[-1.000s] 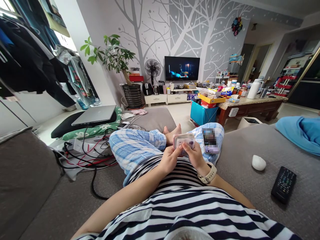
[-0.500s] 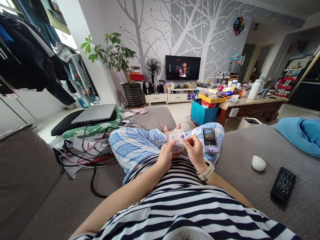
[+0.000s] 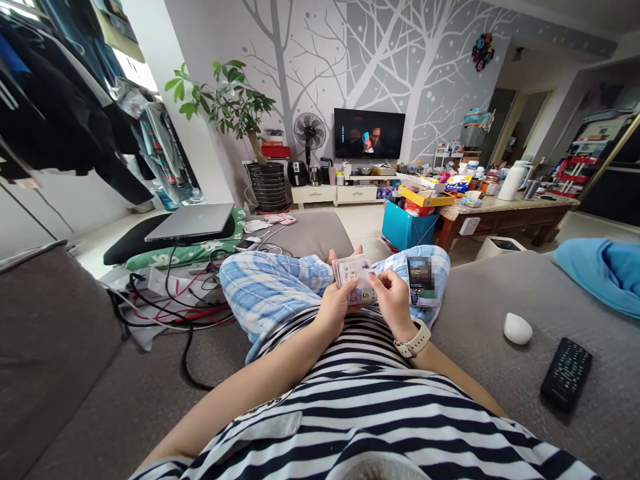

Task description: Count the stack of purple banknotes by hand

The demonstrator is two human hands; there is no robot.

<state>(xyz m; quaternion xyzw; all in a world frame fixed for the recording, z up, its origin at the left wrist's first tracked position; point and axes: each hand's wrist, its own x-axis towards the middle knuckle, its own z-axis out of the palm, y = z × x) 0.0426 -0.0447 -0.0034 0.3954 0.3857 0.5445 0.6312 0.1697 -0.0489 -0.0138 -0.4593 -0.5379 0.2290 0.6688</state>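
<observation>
A stack of banknotes (image 3: 354, 273), pale with purple print and the digit 5, is held over my lap. My left hand (image 3: 334, 308) grips the stack from the left, thumb on top and fingers underneath. At the right edge, my right hand (image 3: 393, 300) pinches a banknote between thumb and fingers; whether it has one note or more cannot be made out. A cream watch (image 3: 415, 341) is on my right wrist. Beside that hand, a phone (image 3: 421, 283) with a lit, partly blurred screen rests on my right knee.
On the grey sofa to the right lie a white mouse (image 3: 517, 329), a black remote control (image 3: 567, 373) and a blue cloth (image 3: 600, 273). Tangled cables (image 3: 175, 307) and a closed laptop (image 3: 193, 222) are on the left. A cluttered wooden table (image 3: 500, 217) stands ahead.
The right hand and the banknote edge it pinches have shifted slightly, and the notes look a little more fanned. The left hand keeps its grip. The television picture differs.
</observation>
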